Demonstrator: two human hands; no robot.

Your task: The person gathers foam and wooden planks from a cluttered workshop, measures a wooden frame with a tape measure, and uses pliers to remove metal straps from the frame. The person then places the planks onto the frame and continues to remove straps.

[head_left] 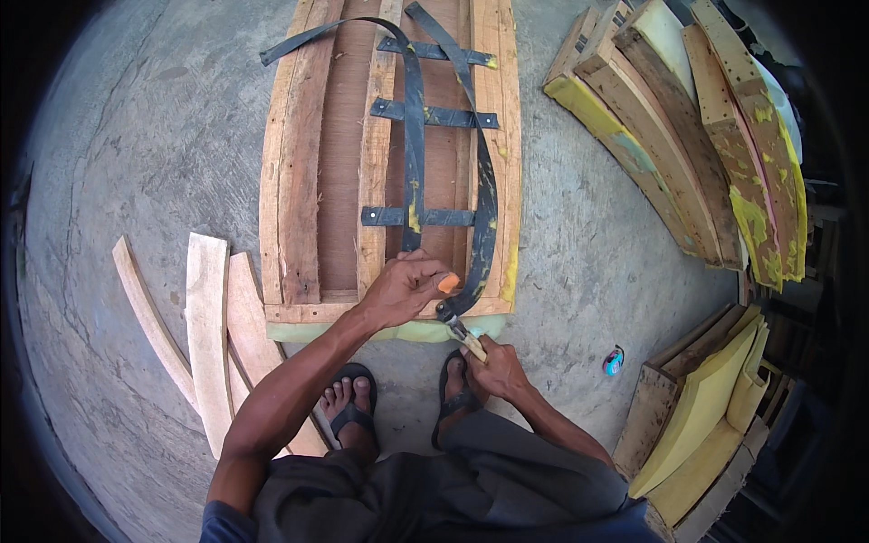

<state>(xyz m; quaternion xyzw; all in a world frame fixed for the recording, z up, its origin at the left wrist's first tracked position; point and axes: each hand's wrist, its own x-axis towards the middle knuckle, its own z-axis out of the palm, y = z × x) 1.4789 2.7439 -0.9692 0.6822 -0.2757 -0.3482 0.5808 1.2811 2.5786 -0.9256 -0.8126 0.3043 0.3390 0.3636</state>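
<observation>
A wooden furniture frame lies flat on the concrete floor, with dark rubber webbing straps running along and across it. My left hand rests at the frame's near edge, fingers curled around the end of a long strap, with something orange at a fingertip. My right hand is closed around the wooden handle of a small hammer, whose metal head is at the strap end on the frame's near rail. Yellow foam shows under the frame's near edge.
Curved wooden boards lie on the floor to the left. More foam-padded wooden frames lean at the upper right, others at the lower right. A small blue object sits on the floor. My sandalled feet stand just below the frame.
</observation>
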